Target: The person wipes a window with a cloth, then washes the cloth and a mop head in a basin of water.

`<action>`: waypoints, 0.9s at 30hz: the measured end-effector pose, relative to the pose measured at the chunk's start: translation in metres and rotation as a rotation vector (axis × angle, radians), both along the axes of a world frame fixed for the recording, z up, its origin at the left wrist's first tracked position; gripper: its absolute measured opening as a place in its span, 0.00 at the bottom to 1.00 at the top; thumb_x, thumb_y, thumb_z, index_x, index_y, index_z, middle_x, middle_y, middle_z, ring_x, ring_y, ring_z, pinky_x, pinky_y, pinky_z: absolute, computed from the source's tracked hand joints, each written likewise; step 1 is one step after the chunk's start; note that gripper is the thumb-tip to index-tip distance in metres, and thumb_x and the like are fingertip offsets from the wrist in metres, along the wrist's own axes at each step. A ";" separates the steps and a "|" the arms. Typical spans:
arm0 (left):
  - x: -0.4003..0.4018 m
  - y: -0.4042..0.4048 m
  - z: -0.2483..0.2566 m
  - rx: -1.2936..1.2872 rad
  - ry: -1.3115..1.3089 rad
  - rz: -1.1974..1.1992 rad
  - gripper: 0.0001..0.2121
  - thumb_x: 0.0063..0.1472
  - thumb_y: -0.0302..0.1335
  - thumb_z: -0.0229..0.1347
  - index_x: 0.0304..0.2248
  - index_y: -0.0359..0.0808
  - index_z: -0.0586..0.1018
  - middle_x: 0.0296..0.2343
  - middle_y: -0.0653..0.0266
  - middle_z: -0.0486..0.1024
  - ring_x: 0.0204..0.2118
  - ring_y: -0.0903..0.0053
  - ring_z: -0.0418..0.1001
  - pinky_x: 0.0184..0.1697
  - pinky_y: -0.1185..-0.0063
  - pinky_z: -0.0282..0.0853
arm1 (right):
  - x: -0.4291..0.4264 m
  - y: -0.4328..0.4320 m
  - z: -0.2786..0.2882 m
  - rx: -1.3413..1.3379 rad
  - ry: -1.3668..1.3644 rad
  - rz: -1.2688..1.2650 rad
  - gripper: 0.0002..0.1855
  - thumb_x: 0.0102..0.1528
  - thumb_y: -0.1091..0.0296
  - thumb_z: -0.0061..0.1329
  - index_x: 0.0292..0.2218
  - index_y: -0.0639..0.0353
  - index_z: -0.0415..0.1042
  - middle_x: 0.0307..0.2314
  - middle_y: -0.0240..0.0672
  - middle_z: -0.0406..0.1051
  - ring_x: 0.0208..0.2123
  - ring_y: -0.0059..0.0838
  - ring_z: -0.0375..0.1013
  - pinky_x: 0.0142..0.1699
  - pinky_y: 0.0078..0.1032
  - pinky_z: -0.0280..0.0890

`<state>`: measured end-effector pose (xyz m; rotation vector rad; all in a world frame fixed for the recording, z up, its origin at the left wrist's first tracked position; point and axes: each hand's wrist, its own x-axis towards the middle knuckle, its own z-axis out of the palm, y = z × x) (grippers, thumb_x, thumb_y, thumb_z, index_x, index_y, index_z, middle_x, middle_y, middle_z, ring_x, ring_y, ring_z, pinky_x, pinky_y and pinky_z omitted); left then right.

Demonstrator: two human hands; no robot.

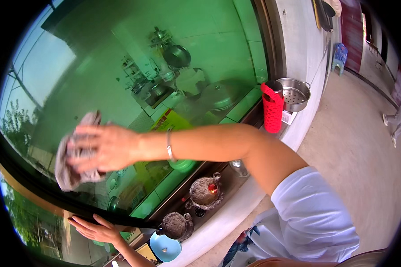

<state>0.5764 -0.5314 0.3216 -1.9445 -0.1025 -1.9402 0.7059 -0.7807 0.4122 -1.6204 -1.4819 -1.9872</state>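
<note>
My right hand (102, 148) presses a crumpled greyish-pink cloth (65, 167) to a green-tinted window pane (214, 50). Hand and cloth are slightly blurred, and a silver bracelet (169, 147) circles that wrist. Lower down, my left hand (97, 230) lies flat by the dark window frame (120, 218), fingers stretched out and nothing held. Whether its palm touches the frame or the glass, I cannot tell. Kitchenware, including a dark wok (177, 56) and a lidded pot (217, 96), shows through the pane.
Along the sill stand two ash-filled glass bowls (205, 193) (174, 225), a blue dish (165, 246), a glass jar (239, 168), a flask in a red knitted sleeve (273, 111) and a perforated steel steamer (295, 95). At far right, a person's legs (395, 125) show; a stool (339, 58) stands by the wall.
</note>
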 end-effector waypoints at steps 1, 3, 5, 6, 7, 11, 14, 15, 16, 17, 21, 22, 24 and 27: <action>0.000 0.003 -0.001 0.000 0.003 0.000 0.25 0.64 0.40 0.40 0.56 0.33 0.58 0.56 0.52 0.54 0.55 0.61 0.58 0.54 0.69 0.55 | 0.007 -0.030 0.008 0.091 0.008 -0.118 0.23 0.47 0.54 0.48 0.47 0.29 0.66 0.54 0.18 0.57 0.56 0.32 0.54 0.63 0.44 0.41; -0.007 0.007 -0.001 -0.006 0.036 0.013 0.25 0.64 0.38 0.41 0.56 0.30 0.57 0.55 0.48 0.54 0.56 0.57 0.56 0.55 0.66 0.54 | 0.031 -0.097 0.012 0.299 0.069 -0.274 0.27 0.46 0.55 0.48 0.50 0.33 0.63 0.55 0.26 0.55 0.56 0.36 0.55 0.60 0.50 0.43; -0.001 0.003 -0.002 -0.031 0.033 -0.077 0.26 0.64 0.37 0.40 0.57 0.30 0.55 0.56 0.49 0.52 0.57 0.57 0.54 0.56 0.66 0.51 | 0.049 -0.188 0.023 0.503 0.043 -0.479 0.30 0.48 0.60 0.44 0.54 0.46 0.58 0.54 0.36 0.54 0.52 0.38 0.59 0.56 0.52 0.46; 0.002 0.000 -0.002 -0.044 0.025 -0.112 0.26 0.64 0.37 0.40 0.57 0.30 0.55 0.56 0.49 0.52 0.57 0.57 0.53 0.57 0.65 0.50 | 0.066 -0.232 0.023 0.655 0.047 -0.558 0.30 0.51 0.60 0.42 0.55 0.49 0.55 0.55 0.39 0.53 0.51 0.41 0.60 0.54 0.50 0.50; 0.004 -0.001 -0.001 -0.055 0.017 -0.141 0.26 0.64 0.37 0.40 0.57 0.30 0.54 0.57 0.49 0.51 0.58 0.57 0.52 0.57 0.65 0.50 | 0.081 -0.279 0.019 0.773 0.178 -0.592 0.29 0.53 0.59 0.39 0.56 0.49 0.53 0.56 0.41 0.50 0.51 0.45 0.60 0.51 0.48 0.55; 0.024 -0.018 -0.008 -0.097 -0.042 -0.260 0.26 0.64 0.40 0.39 0.57 0.31 0.55 0.57 0.47 0.51 0.58 0.55 0.52 0.56 0.64 0.50 | 0.122 -0.489 0.005 1.220 0.818 -0.731 0.35 0.55 0.42 0.25 0.59 0.50 0.45 0.60 0.39 0.38 0.55 0.58 0.51 0.58 0.43 0.48; 0.008 0.002 -0.001 -0.058 -0.020 -0.178 0.27 0.64 0.40 0.39 0.57 0.31 0.56 0.57 0.47 0.51 0.58 0.55 0.52 0.56 0.63 0.49 | 0.078 -0.355 0.011 1.241 0.875 -0.423 0.36 0.55 0.41 0.23 0.60 0.49 0.44 0.61 0.39 0.36 0.56 0.57 0.50 0.61 0.42 0.41; 0.002 0.001 0.001 -0.059 -0.033 -0.183 0.27 0.64 0.41 0.39 0.56 0.32 0.57 0.56 0.46 0.51 0.57 0.54 0.52 0.56 0.63 0.49 | 0.065 -0.325 0.023 1.262 0.877 -0.331 0.36 0.55 0.41 0.23 0.60 0.49 0.44 0.61 0.39 0.36 0.56 0.57 0.50 0.61 0.42 0.40; 0.000 -0.002 0.003 -0.076 -0.032 -0.191 0.27 0.63 0.42 0.40 0.56 0.32 0.57 0.56 0.46 0.51 0.57 0.53 0.53 0.56 0.63 0.49 | 0.079 -0.314 0.024 1.185 0.741 -0.496 0.35 0.55 0.41 0.25 0.60 0.46 0.44 0.60 0.41 0.38 0.56 0.55 0.51 0.62 0.42 0.35; 0.000 -0.004 0.006 -0.092 -0.032 -0.193 0.27 0.63 0.42 0.40 0.56 0.33 0.58 0.56 0.46 0.52 0.57 0.53 0.53 0.56 0.63 0.49 | 0.087 -0.303 0.018 1.086 0.679 -0.542 0.34 0.56 0.42 0.26 0.60 0.45 0.44 0.60 0.42 0.38 0.55 0.56 0.53 0.62 0.46 0.32; 0.018 -0.010 -0.010 -0.162 -0.003 -0.263 0.27 0.62 0.39 0.43 0.56 0.32 0.57 0.56 0.44 0.51 0.57 0.52 0.51 0.58 0.62 0.44 | 0.017 -0.172 0.008 0.420 0.199 -0.493 0.24 0.52 0.64 0.40 0.52 0.50 0.63 0.54 0.37 0.57 0.53 0.38 0.58 0.60 0.47 0.40; 0.012 -0.011 -0.004 -0.155 0.003 -0.259 0.27 0.61 0.39 0.44 0.56 0.32 0.57 0.56 0.44 0.51 0.58 0.52 0.51 0.58 0.62 0.44 | 0.029 -0.157 -0.004 0.227 0.182 -0.475 0.27 0.52 0.58 0.42 0.54 0.37 0.59 0.57 0.36 0.50 0.56 0.41 0.55 0.61 0.49 0.35; 0.006 -0.005 -0.002 -0.148 0.015 -0.235 0.27 0.60 0.37 0.45 0.56 0.32 0.57 0.56 0.43 0.51 0.58 0.52 0.51 0.59 0.61 0.43 | 0.011 -0.102 -0.031 -0.075 0.072 -0.315 0.29 0.46 0.61 0.50 0.50 0.30 0.64 0.55 0.24 0.55 0.57 0.30 0.53 0.62 0.46 0.38; 0.002 0.003 -0.004 -0.131 0.031 -0.240 0.28 0.59 0.36 0.46 0.55 0.30 0.57 0.55 0.43 0.52 0.58 0.53 0.51 0.59 0.61 0.43 | 0.010 -0.060 -0.088 -0.528 0.143 -0.076 0.33 0.43 0.62 0.51 0.52 0.27 0.62 0.55 0.18 0.55 0.58 0.30 0.50 0.63 0.37 0.46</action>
